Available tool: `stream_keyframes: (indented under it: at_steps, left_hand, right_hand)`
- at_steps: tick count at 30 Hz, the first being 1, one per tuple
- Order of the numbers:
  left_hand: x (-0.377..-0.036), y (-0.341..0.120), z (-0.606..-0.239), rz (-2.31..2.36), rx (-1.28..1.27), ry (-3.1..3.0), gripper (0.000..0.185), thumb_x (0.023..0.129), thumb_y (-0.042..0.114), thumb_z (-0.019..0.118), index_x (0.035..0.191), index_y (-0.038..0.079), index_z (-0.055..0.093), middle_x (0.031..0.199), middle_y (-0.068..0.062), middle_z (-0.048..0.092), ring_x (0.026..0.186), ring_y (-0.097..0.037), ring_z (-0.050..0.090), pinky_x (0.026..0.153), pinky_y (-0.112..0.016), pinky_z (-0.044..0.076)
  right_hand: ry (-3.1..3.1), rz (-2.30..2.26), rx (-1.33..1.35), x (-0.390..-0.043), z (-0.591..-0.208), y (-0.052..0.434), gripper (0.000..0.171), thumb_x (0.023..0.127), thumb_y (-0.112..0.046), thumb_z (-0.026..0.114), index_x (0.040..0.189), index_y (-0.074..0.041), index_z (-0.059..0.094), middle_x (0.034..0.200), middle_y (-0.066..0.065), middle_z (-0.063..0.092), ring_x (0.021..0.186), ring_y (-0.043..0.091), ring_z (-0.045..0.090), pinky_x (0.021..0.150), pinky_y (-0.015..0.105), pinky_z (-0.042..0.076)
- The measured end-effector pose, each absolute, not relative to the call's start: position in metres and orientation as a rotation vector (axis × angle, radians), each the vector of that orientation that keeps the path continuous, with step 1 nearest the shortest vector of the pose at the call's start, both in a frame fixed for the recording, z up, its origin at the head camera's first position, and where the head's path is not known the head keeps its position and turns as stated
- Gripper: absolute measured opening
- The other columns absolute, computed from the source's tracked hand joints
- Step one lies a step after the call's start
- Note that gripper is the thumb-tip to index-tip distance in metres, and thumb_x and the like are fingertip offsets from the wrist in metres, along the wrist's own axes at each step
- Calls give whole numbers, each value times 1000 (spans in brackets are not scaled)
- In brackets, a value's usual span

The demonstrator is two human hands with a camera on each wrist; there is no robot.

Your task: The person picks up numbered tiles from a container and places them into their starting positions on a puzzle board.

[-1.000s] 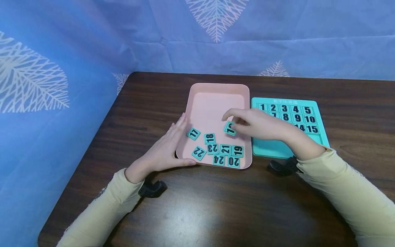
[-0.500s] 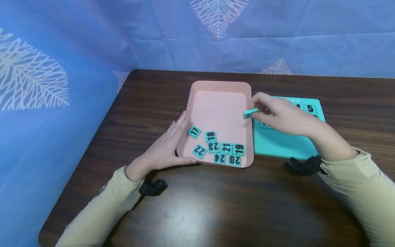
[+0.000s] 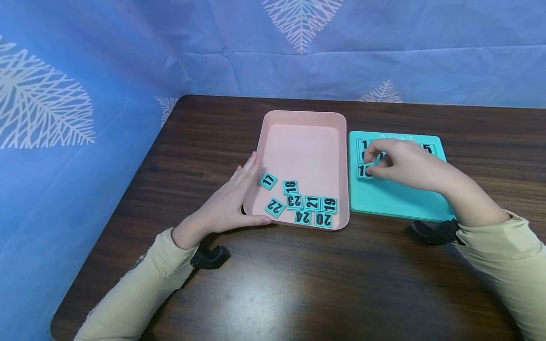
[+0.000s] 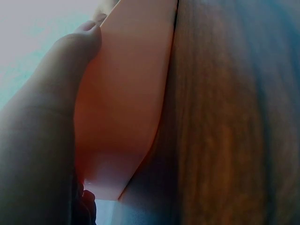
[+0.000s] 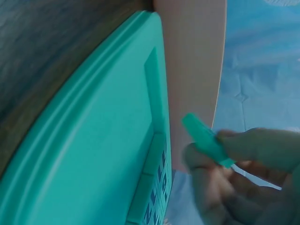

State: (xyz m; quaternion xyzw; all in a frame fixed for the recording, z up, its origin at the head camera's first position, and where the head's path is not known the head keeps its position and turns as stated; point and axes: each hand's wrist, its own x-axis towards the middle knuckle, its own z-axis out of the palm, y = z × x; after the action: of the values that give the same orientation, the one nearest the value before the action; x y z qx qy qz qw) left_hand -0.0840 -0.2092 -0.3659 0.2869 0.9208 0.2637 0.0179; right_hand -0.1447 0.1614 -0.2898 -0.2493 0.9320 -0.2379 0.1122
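Note:
My right hand point(image 3: 403, 161) pinches a small teal number tile point(image 5: 206, 140) between thumb and fingers, above the teal number board point(image 3: 396, 201). In the head view the fingers mostly hide that tile; the right wrist view has it tilted and apart from the board. Numbered tiles sit in rows on the board's far part, partly covered by the hand. My left hand point(image 3: 230, 203) rests against the pink tray point(image 3: 303, 147), fingers straight along its left side and thumb at its near edge. Several loose number tiles point(image 3: 312, 203) lie in the tray's near half.
Tray and board stand side by side on a dark wooden table point(image 3: 298, 284). A blue cloth point(image 3: 239, 42) with white leaf prints hangs behind and to the left. Black bands point(image 3: 211, 258) with devices are on both wrists.
My right hand picked a tile out of the tray, lifted it over the right rim and carried it right, above the board. The left hand has stayed at the tray.

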Motion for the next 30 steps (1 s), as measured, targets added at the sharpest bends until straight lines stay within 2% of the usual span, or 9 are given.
stream_keyframes:
  at_steps: [2,7,13,26,30]
  left_hand:
    - [-84,-209,-366,823,884,2858,119,73,71,64,155,13,-2,160,1,-10,144,-10,-1,116,-38,7]
    - [-84,-209,-366,818,887,2859,119,73,70,64,154,13,-2,160,1,-11,144,-10,-1,116,-38,7]
    - [-85,-209,-365,821,899,2857,119,74,69,65,154,13,-2,160,1,-11,144,-10,-2,116,-38,6]
    - [-85,-209,-365,822,908,2850,118,75,68,64,154,11,-2,160,-1,-11,144,-11,-2,116,-38,6]
    - [-85,-209,-365,825,897,2846,118,75,68,64,154,12,-2,160,-2,-10,144,-11,-2,116,-38,6]
  right_hand:
    - [2719,-654,-739,-146,-292,164,20,85,-10,72,101,-7,61,88,2,63,69,15,56,58,33,43]
    - [2675,-621,-744,-147,-296,167,17,87,-11,70,103,-8,63,96,2,65,71,14,58,56,34,44]
    - [2662,-585,-773,-150,-301,166,15,87,-7,69,101,-7,65,98,5,64,73,16,56,62,36,46]
    - [2685,-535,-816,-151,-307,162,12,85,-6,71,86,-9,60,84,2,59,72,15,55,63,35,44]
    - [2692,-527,-837,-152,-308,162,11,84,-7,72,84,-10,61,79,0,56,71,16,51,62,35,43]
